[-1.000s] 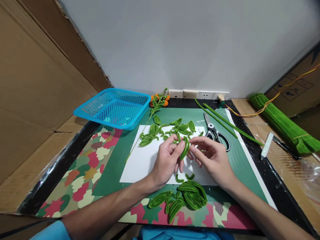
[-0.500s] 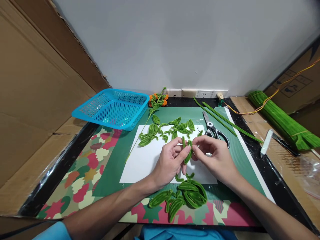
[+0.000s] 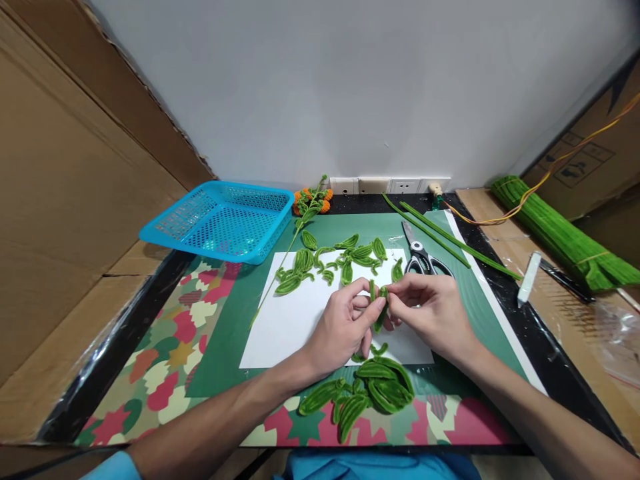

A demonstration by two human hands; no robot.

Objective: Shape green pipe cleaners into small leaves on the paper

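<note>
Both hands have drifted a bit closer together compared with a second ago, and the right one has gone from loose, spread fingers to a proper pinch on the piece. The left hand (image 3: 345, 327) and right hand (image 3: 430, 313) now meet in the middle over the white paper (image 3: 290, 327), both clamped with their fingertips on the same little green pipe-cleaner leaf (image 3: 380, 308).

The leaf sits right between the two hands, just above the bench, so neither has to reach for it. If anything the left thumb and forefinger wrap the lower part while the right fingertips pinch the top end. Its long axis runs roughly upright in the picture, tilted a little, with the top end pointing away from the person toward the wall and the bottom end hanging down toward the wrists. A short stub of green stands up just left of the right fingertips; I can't tell whether it's a loose end or a fold.

Around it: a heap of finished leaves (image 3: 370, 393) lies near the bench edge, just below the hands, and more loose leaves (image 3: 345, 257) are scattered across the far side of the paper. Scissors (image 3: 420, 257) lie just beyond the right hand, with long green stems (image 3: 440, 240) past them and a blue basket (image 3: 225, 217) well off to the left.
</note>
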